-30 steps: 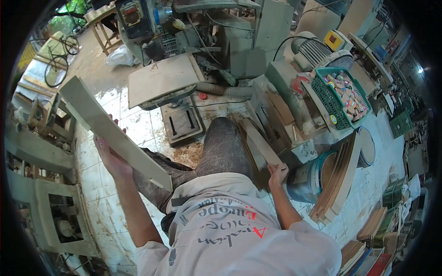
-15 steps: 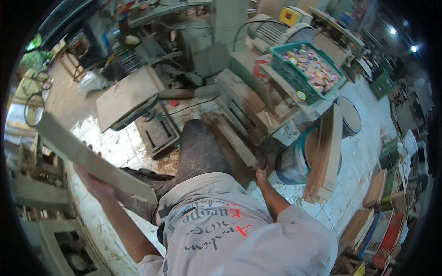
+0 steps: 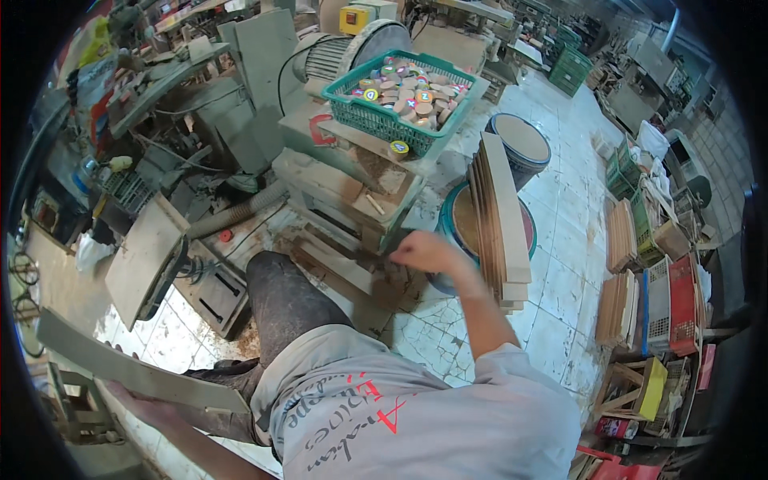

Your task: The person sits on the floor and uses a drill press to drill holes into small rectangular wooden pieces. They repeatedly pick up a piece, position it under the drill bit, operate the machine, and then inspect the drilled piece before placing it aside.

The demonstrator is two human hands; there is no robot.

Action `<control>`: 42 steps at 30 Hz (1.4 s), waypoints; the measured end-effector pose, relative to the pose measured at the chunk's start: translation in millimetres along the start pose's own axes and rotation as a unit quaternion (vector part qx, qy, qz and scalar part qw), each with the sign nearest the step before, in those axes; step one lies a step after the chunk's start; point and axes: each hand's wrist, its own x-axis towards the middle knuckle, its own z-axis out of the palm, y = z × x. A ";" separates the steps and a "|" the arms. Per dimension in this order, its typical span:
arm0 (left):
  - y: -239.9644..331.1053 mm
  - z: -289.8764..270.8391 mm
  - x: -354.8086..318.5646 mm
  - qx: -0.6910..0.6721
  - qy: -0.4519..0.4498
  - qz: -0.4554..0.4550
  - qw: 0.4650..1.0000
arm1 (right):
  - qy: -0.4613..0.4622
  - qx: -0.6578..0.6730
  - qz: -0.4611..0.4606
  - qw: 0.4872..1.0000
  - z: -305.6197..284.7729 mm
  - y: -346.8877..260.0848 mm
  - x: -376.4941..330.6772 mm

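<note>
At the lower left, my left hand (image 3: pixel 148 406) grips a long, pale wooden board (image 3: pixel 136 364). The palm is under its near edge, and fingertips show beyond its far edge. My right hand (image 3: pixel 424 252) is raised in the middle, left of a stack of wooden boards (image 3: pixel 500 216). Its fingers are curled together and a little blurred; whether anything small sits between them I cannot make out. The stack lies across the top of a teal-rimmed bucket (image 3: pixel 462 210). Below and left of my right hand, another wooden piece (image 3: pixel 340 268) lies low beside the machine base.
A green basket (image 3: pixel 384 120) of round wooden pieces, several with coloured faces, stands on a dusty machine with a motor (image 3: pixel 324 62). A second round drum (image 3: pixel 520 140) stands behind the bucket. At left is a tilted machine table (image 3: pixel 148 260). Board stacks (image 3: pixel 618 308) and crates line the right.
My view has swung to the right. My right hand has risen from low beside the wooden piece toward the board stack. My left hand still holds its board.
</note>
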 end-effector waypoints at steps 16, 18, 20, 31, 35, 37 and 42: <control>-0.3 -23.1 3.0 -0.021 -0.015 0.014 1.000 | 0.414 -0.078 0.361 0.832 -73.3 139.4 -57.0; -0.7 -26.1 3.9 -0.020 -0.022 0.021 0.999 | 0.439 -0.076 0.349 0.825 -75.6 134.6 -62.6; -3.4 -25.9 3.4 -0.050 -0.003 0.003 0.999 | 0.467 -0.058 0.331 0.818 -81.6 124.7 -68.5; 31.3 8.2 -6.0 -0.113 0.044 0.018 0.993 | 0.222 0.745 -0.154 0.610 -116.5 -1.3 -62.8; 43.0 29.0 -10.6 -0.154 0.066 0.015 0.986 | 0.114 0.780 -0.191 0.585 -94.9 -36.0 -36.2; 32.5 22.3 -6.2 -0.214 0.040 -0.011 0.976 | 0.040 0.783 -0.226 0.578 -82.9 -56.9 -21.6; -6.8 -5.4 5.7 -0.382 -0.223 0.008 0.897 | -0.041 0.744 -0.181 0.641 -32.9 -126.2 13.7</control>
